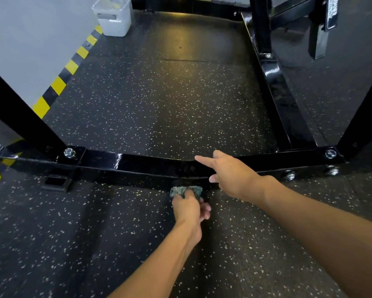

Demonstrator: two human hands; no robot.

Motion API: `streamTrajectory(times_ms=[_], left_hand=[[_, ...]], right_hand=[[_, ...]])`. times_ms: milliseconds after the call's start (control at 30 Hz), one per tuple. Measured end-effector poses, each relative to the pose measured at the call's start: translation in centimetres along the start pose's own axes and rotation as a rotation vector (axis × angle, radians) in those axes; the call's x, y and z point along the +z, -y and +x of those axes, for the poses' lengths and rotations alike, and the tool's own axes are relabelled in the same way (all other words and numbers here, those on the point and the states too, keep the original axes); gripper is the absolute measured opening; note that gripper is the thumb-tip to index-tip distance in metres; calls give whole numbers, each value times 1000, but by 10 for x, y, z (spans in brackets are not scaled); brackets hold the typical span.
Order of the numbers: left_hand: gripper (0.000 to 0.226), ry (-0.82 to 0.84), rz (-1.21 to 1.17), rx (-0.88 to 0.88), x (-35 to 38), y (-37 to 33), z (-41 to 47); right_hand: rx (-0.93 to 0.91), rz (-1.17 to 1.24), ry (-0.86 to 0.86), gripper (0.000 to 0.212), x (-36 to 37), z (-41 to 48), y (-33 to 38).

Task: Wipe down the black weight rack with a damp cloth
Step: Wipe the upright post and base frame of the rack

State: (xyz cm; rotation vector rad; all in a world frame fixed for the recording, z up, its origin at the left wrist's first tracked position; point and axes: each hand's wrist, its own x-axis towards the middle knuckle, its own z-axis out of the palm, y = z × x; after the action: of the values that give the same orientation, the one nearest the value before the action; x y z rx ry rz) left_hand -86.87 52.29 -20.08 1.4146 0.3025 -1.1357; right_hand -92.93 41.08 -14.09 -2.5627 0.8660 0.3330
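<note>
1. The rack (275,82) stands on the floor; its front bar (137,166) crosses the view with its long axis running from 9 to 3 o'clock, bolted to a post at each end.
2. The cloth (186,191), a bunched green-grey wad, sits against the bar's near face at about mid-span, low down where the bar meets the floor (159,93).
3. The left hand (189,208) has its fingers curled round the cloth, which pokes out at 12 o'clock from the knuckles, towards the bar.
4. The right hand (230,175) holds nothing. It lies over the bar's top just at 2 o'clock from the cloth, fingers loose and the forefinger stretched towards 10 o'clock.
5. The left hand is the nearer to the work, and the bar lies straight ahead of it. A stroke would most likely run sideways along the axis, towards 9 or 3 o'clock; towards 3 the right hand stands in the way.
6. How much of the rack is already wiped I cannot tell; the bar's top is glossy, with a bright glint left of centre.
7. Further out: a bolt (69,153) at the left post (19,108), yellow-black tape (58,84) along the wall at 10 o'clock, and a white bin (114,18) at 11 o'clock.
</note>
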Motion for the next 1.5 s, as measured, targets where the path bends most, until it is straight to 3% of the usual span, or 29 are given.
streamTrajectory(times_ms=[100, 200, 400, 533, 700, 800, 900, 1033, 1167, 1267, 1367, 1500], left_hand=[[22, 1, 34, 97, -3, -3, -1], [19, -49, 15, 56, -4, -4, 0], [14, 21, 87, 162, -9, -11, -8], [16, -25, 74, 41, -9, -13, -4], [15, 2, 87, 53, -9, -19, -4], [27, -42, 73, -42, -14, -21, 3], [38, 60, 40, -44, -26, -13, -4], [25, 187, 178, 59, -15, 6, -29], [14, 33, 251, 153, 10, 7, -17], [21, -135, 287, 139, 6, 7, -6], [24, -249, 283, 270, -19, -3, 1], [23, -148, 316, 354, -54, -21, -7]], right_hand=[[-2, 10, -17, 77, 2, 2, -3], [5, 0, -23, 77, 1, 3, -3], [-8, 13, -24, 77, 3, 2, -5], [0, -7, -15, 77, 4, 2, -3], [-3, -33, -18, 78, 3, 3, -1], [12, -46, -15, 80, 5, 0, 1], [18, -58, -17, 78, 5, 2, -1], [47, -37, -11, 70, 2, 8, 0], [41, -51, -33, 66, 4, 6, -1], [33, -54, -29, 68, 5, 6, -2], [43, -52, -31, 74, 8, 6, -4], [36, -36, -26, 73, 8, 4, -1]])
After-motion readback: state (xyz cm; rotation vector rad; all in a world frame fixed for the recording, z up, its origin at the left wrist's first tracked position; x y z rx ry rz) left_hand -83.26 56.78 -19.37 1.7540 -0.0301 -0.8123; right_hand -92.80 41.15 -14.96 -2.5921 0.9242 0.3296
